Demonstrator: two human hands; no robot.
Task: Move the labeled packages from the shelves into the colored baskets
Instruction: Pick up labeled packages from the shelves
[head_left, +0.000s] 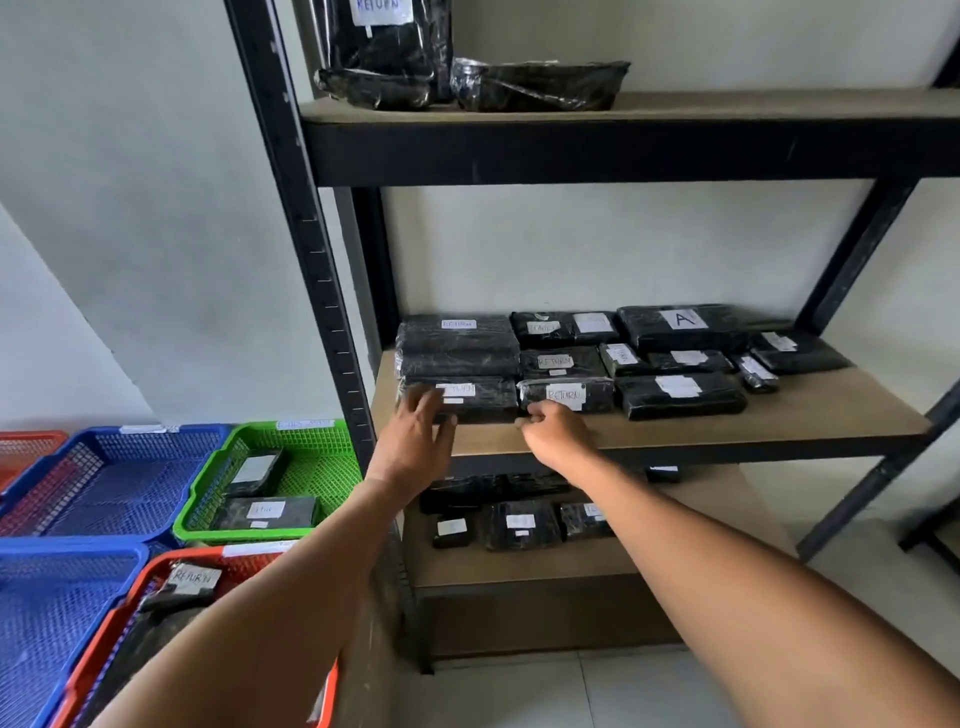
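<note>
The left hand (415, 441) reaches to the front edge of the middle shelf (727, 426) with its fingers spread and straight, the tips at the front left package (483, 397), whose white label reads RETURN; it touches or nearly touches the wrap but does not grip it. Just to its right, the right hand (553, 434) has its fingers curled in at the front edge of the neighbouring RETURN package (569, 395); whether they pinch the wrap or merely rest against it I cannot tell, since the fingertips are hidden behind the knuckles.

Behind these two lie more black wrapped packages in rows, one marked A (685, 319) at the back right. More sit on the shelf below and the shelf above. On the floor to the left stand the baskets: a green basket (208, 525) with two packages in it, a red basket (156, 571) holding one labelled RETURN, and blue baskets (67, 597).

The step in hand looks like picking up, both front RETURN packages at once. Next, each hand needs a firm hold under the front edge, a lift off the board, then a swing down left, probably to the red basket where a RETURN parcel already lies
</note>
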